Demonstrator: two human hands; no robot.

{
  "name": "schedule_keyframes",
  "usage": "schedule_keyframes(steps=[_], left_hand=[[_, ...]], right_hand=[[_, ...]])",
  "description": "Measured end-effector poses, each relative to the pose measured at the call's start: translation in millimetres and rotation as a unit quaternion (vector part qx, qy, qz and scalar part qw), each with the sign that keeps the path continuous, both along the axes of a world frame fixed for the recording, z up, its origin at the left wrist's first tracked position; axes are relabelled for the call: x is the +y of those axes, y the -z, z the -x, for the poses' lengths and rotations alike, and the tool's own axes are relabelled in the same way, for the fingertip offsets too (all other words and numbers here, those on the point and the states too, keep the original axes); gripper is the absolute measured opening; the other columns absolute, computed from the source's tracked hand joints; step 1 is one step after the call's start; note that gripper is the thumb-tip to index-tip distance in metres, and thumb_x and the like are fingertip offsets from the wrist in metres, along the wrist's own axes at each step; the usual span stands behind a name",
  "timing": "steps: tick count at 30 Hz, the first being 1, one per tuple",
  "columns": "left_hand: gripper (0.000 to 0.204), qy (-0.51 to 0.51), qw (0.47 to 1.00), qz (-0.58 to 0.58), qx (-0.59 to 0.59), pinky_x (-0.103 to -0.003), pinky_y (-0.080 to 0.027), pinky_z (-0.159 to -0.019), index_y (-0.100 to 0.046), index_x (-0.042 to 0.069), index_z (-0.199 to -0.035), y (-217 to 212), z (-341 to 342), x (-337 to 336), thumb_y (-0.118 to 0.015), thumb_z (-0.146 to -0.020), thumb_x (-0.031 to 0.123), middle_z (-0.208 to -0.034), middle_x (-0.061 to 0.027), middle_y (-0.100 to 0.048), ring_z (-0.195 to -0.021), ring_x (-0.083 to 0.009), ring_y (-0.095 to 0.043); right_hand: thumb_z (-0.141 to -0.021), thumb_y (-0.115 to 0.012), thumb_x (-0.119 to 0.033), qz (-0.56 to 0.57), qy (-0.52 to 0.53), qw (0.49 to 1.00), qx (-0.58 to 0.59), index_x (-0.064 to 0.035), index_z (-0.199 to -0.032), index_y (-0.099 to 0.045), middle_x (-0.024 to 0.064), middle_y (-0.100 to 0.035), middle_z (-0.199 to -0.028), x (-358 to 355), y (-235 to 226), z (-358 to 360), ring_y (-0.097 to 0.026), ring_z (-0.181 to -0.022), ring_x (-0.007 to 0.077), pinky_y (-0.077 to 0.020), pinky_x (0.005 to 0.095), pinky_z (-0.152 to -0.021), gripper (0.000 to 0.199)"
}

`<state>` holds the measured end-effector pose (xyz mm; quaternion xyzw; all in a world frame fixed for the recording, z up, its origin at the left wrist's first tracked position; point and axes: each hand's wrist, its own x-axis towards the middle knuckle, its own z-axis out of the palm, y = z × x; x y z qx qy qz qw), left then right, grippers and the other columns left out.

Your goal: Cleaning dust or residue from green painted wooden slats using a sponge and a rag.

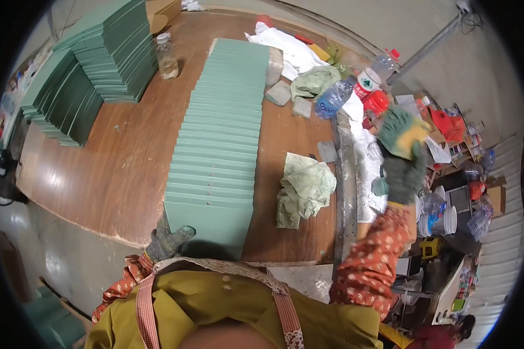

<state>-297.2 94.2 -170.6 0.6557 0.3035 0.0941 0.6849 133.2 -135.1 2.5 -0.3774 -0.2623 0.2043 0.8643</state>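
A long row of overlapping green sheets (pixel 220 139) runs away from me down the wooden table, each sheet showing only a narrow strip except the nearest. My left hand (pixel 172 240), in a dark grey-green glove, touches the left edge of that nearest sheet with its thumb and fingers apart. Raised at the right, past the table's metal edge, my gloved right hand (pixel 405 174) is closed on a green-and-yellow sponge-like pad (pixel 402 132). Its exact kind is blurred. A crumpled pale green cloth (pixel 304 189) lies between the row and the metal edge.
Tall stacks of green sheets (pixel 108 52) stand at the far left, beside a lidded glass jar (pixel 167 57). Stone-like blocks (pixel 279 93), a blue-labelled plastic bottle (pixel 335 98) and a red-capped bottle (pixel 378 72) crowd the back right. A metal rail (pixel 347 192) edges the table.
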Motion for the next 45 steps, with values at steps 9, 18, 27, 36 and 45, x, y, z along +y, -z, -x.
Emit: schedule_keyframes(steps=[9,18,27,36,45], left_hand=[[0.099,0.002,0.982,-0.068,-0.179,-0.04,-0.026,-0.113,-0.017,0.005,-0.153,-44,-1,59,-0.08,-0.079,0.029,-0.153,-0.0127,-0.029,-0.14,-0.0257,-0.03],[0.113,-0.007,0.923,-0.159,-0.35,-0.044,-0.029,-0.113,-0.014,-0.001,-0.151,-133,-96,87,-0.086,-0.071,0.034,-0.151,-0.0223,-0.027,-0.14,-0.0308,-0.031],[0.103,0.006,0.931,-0.07,-0.357,-0.037,-0.045,-0.101,-0.014,-0.004,-0.149,-149,-181,109,-0.082,-0.078,0.024,-0.124,-0.0173,-0.053,-0.117,-0.023,-0.053],[0.112,-0.079,0.972,-0.152,-0.164,-0.04,-0.025,-0.115,-0.011,-0.003,-0.151,-71,-177,170,-0.084,-0.072,0.028,-0.154,-0.0248,-0.021,-0.143,-0.0318,-0.024],[0.052,-0.181,0.902,0.15,-0.363,-0.036,-0.031,-0.112,-0.038,0.0,-0.143,53,-186,128,-0.056,-0.098,0.019,-0.148,-0.0159,-0.037,-0.133,-0.0248,-0.039]], right_hand=[[-0.085,-0.066,-0.035,-0.077,-0.182,0.973,0.121,-0.0024,-0.137,-0.041,0.0176,-0.055,-0.129,109,44,49,-0.059,-0.112,0.0365,-0.0527,0.0544,-0.086,0.067],[-0.084,-0.069,-0.018,-0.015,-0.165,0.986,0.021,0.0088,-0.135,-0.039,0.0205,-0.052,-0.131,156,33,75,-0.053,-0.122,0.0318,-0.044,0.0461,-0.104,0.065],[-0.075,-0.08,-0.013,0.211,-0.063,0.951,-0.217,0.0003,-0.137,-0.042,0.0134,-0.053,-0.129,198,-6,136,-0.054,-0.117,0.0238,-0.0464,0.037,-0.099,0.075],[-0.078,-0.078,-0.011,0.333,0.12,0.794,-0.495,-0.0054,-0.139,-0.043,0.0139,-0.056,-0.126,307,-14,6,-0.058,-0.111,0.0218,-0.0524,0.0327,-0.092,0.071],[-0.076,-0.08,-0.01,0.347,0.112,0.619,-0.696,-0.0121,-0.135,-0.047,0.0124,-0.057,-0.129,419,27,-14,-0.057,-0.116,0.0241,-0.0501,0.034,-0.096,0.067]])
